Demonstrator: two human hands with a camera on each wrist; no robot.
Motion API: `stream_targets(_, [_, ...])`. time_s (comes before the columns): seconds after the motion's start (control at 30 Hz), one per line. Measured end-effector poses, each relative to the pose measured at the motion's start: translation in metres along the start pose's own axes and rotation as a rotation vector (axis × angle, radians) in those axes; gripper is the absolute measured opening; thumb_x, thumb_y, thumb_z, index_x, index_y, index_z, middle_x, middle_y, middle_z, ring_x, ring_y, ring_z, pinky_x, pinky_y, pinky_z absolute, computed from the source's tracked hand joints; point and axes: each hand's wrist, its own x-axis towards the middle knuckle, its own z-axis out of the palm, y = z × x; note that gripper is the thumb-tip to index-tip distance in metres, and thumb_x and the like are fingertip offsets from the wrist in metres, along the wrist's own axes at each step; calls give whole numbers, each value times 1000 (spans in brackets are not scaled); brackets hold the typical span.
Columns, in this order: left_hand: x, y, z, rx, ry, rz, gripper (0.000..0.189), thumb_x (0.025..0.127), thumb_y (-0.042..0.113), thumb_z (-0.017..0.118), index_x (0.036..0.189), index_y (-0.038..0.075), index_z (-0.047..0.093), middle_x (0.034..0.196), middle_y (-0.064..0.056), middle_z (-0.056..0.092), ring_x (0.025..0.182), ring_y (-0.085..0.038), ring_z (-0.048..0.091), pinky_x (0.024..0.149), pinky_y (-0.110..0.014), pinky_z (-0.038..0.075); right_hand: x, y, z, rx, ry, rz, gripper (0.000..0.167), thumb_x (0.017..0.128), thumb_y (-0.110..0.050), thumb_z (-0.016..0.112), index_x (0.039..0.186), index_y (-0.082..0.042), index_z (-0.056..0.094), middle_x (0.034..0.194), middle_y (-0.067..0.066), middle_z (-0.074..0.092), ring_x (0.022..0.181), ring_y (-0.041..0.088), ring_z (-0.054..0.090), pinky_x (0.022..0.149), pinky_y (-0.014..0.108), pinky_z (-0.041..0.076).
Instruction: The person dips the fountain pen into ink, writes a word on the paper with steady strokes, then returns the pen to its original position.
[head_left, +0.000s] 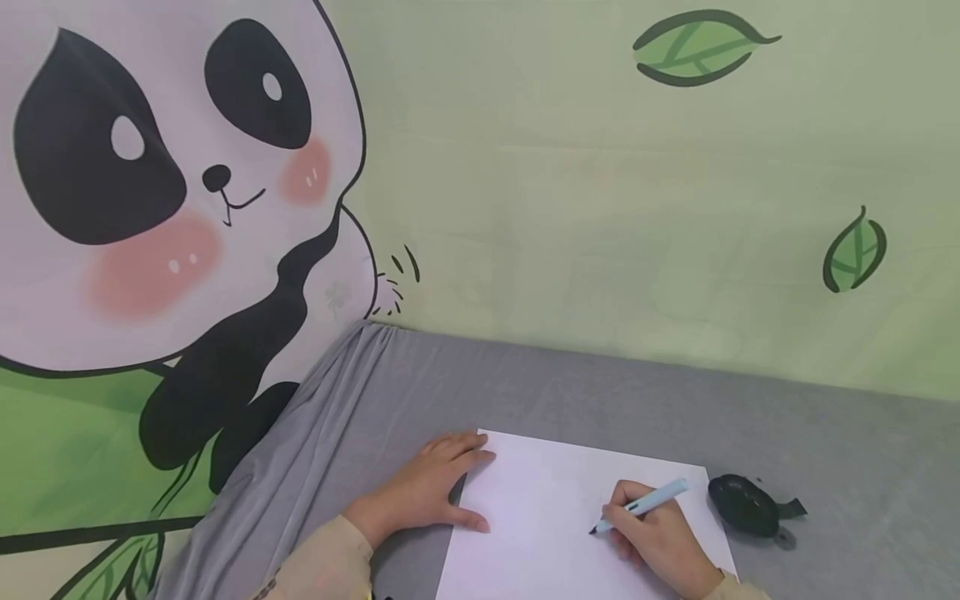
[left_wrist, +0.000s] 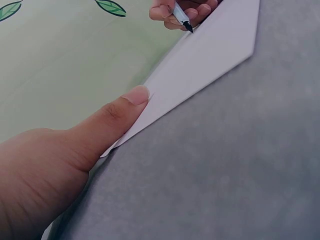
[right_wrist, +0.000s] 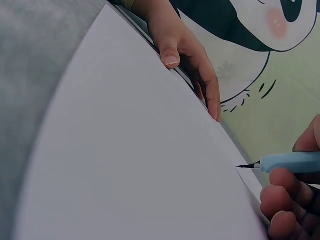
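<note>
A pale green backdrop (head_left: 570, 233) is spanning the far side of the scene, and below it a grey cloth (head_left: 540, 383) is covering the work surface, bunching into folds toward the left. On the backdrop's left part a big printed panda (head_left: 247, 183) is showing. A white sheet of paper (head_left: 540, 517) is lying on the cloth at the lower middle, running out of the head view at the bottom. Beige sleeves (head_left: 322, 558) are covering both forearms. The left hand (head_left: 427, 492) is resting at the paper's left edge, its fingers released and loosely extended, with the thumb and fingertips touching the sheet. The right hand (head_left: 660, 537) is positioned over the right half of the paper, its fingers grasping a pen in a pinch. Two printed leaves (head_left: 697, 50) are appearing on the backdrop at upper right. A rounded black object (head_left: 742, 504) is lying on the cloth just beside the paper's right edge. The light blue pen (head_left: 656, 497) is slanting down toward the left, its dark nib (right_wrist: 246, 166) pointing at the sheet; whether it is touching, I cannot tell.
</note>
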Motion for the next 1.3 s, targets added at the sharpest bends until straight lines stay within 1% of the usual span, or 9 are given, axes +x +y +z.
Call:
stream_targets(0.07, [0, 0, 0, -6, 0, 0, 84, 73, 58, 74, 140, 15, 48, 152, -7, 40, 142, -28, 34, 116, -50, 28, 0, -1, 1, 0, 14, 7, 20, 91, -10, 60, 78, 2, 51, 58, 2, 54, 45, 7, 49, 39, 21, 43])
stream_targets(0.13, [-1, 1, -1, -9, 0, 0, 84, 72, 58, 74, 140, 15, 48, 152, -7, 40, 142, -29, 34, 116, -50, 28, 0, -2, 1, 2, 48, 19, 18, 91, -10, 60, 79, 2, 52, 59, 3, 55, 45, 8, 50, 40, 21, 44])
stream_targets(0.33, [-1, 1, -2, 0, 4, 7, 84, 72, 58, 74, 140, 15, 49, 152, -8, 40, 142, -30, 35, 116, -50, 28, 3, -4, 3, 26, 202, 66, 13, 90, -5, 59, 79, 1, 55, 60, 5, 56, 46, 11, 51, 41, 23, 46])
stream_targets(0.43, [-1, 2, -2, 4, 5, 8, 84, 72, 58, 74, 140, 15, 48, 152, -8, 40, 142, -30, 35, 116, -50, 28, 4, -4, 3, 35, 263, 53, 13, 90, -4, 58, 79, 2, 56, 59, 5, 57, 45, 11, 51, 41, 24, 47])
stream_targets(0.53, [-1, 2, -3, 5, 5, 9, 85, 72, 58, 74, 140, 15, 48, 152, -8, 40, 142, -30, 35, 116, -50, 28, 5, -3, 2, 47, 300, 34, 14, 90, -3, 58, 79, 4, 56, 58, 5, 57, 44, 11, 51, 42, 25, 48])
stream_targets(0.73, [0, 1, -2, 6, 7, 15, 84, 73, 58, 74, 140, 14, 48, 151, -9, 41, 142, -30, 35, 116, -50, 28, 6, -2, 1, 59, 318, 37, 14, 90, -4, 60, 79, 4, 56, 59, 5, 58, 45, 11, 52, 44, 25, 50])
stream_targets(0.9, [0, 1, -2, -3, 14, 23, 84, 73, 57, 75, 139, 13, 49, 150, -9, 41, 141, -30, 35, 116, -51, 28, 8, 0, 2, 60, 316, 38, 15, 90, -4, 61, 79, 4, 56, 59, 6, 58, 45, 11, 52, 44, 24, 50])
stream_targets(1.03, [0, 1, -2, 0, 13, 22, 84, 72, 57, 75, 139, 13, 49, 150, -9, 41, 141, -30, 35, 116, -51, 28, 8, 1, 2, 55, 307, 55, 15, 90, -4, 61, 79, 4, 56, 59, 6, 58, 45, 11, 52, 45, 24, 50])
stream_targets(1.3, [0, 2, -2, -6, 12, 21, 85, 72, 58, 75, 140, 13, 49, 151, -10, 41, 141, -30, 35, 115, -52, 28, 9, 1, 3, 50, 300, 59, 15, 90, -4, 61, 79, 3, 55, 59, 6, 58, 45, 11, 52, 44, 23, 50])
